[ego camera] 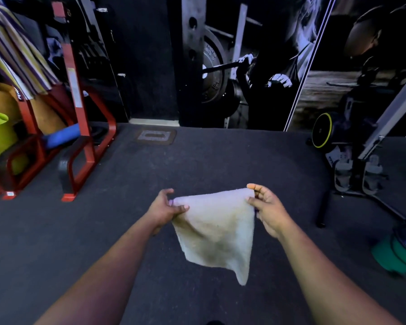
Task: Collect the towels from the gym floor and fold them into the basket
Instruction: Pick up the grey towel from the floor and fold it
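Pinched by left hand (168,208) and right hand (267,207) at top corners: pale square terry towel (215,227), far face hidden, above open dark rubber floor (56,231).

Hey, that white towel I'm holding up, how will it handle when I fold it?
Probably floppy: the towel sags to a drooping corner below the left hand and right hand. Likely light, since fingertip pinches carry it.
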`<move>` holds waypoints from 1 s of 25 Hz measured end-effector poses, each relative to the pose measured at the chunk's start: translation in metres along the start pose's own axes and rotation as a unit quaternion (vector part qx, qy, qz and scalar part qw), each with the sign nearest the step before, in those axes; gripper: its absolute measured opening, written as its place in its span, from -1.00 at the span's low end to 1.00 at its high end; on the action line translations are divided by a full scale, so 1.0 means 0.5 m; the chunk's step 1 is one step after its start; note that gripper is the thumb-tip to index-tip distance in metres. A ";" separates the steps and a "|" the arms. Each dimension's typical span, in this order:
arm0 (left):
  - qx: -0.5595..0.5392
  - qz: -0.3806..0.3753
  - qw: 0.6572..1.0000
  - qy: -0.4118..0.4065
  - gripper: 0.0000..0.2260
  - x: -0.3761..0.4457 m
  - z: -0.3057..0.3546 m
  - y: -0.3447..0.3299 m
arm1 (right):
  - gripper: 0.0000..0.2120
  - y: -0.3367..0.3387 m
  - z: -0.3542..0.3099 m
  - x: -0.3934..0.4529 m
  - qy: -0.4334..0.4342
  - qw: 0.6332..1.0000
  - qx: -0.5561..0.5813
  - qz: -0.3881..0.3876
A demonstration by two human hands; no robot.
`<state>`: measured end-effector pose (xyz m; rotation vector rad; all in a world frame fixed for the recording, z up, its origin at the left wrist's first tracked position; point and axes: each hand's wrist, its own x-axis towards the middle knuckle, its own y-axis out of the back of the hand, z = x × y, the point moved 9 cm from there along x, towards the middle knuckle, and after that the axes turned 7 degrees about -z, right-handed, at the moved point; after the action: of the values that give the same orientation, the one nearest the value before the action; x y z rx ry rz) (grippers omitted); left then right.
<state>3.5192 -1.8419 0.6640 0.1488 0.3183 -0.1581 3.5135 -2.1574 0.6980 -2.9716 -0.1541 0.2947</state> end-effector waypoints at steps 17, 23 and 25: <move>-0.048 0.009 0.997 -0.064 -0.61 0.244 0.036 0.117 | -0.26 -0.074 0.066 0.237 -0.061 0.995 0.039 0.068; -0.067 -0.010 0.997 -0.048 -0.62 0.343 0.029 0.200 | -0.06 -0.109 0.088 0.345 -0.101 0.958 -0.270 -0.005; -0.032 -0.027 0.998 -0.046 -0.65 0.364 0.033 0.210 | -0.27 -0.100 0.053 0.380 -0.055 0.926 -0.372 0.041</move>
<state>3.7136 -1.7661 0.6336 0.0692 0.2363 -0.2081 3.6892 -2.0823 0.6446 -3.7231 -0.1880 0.5103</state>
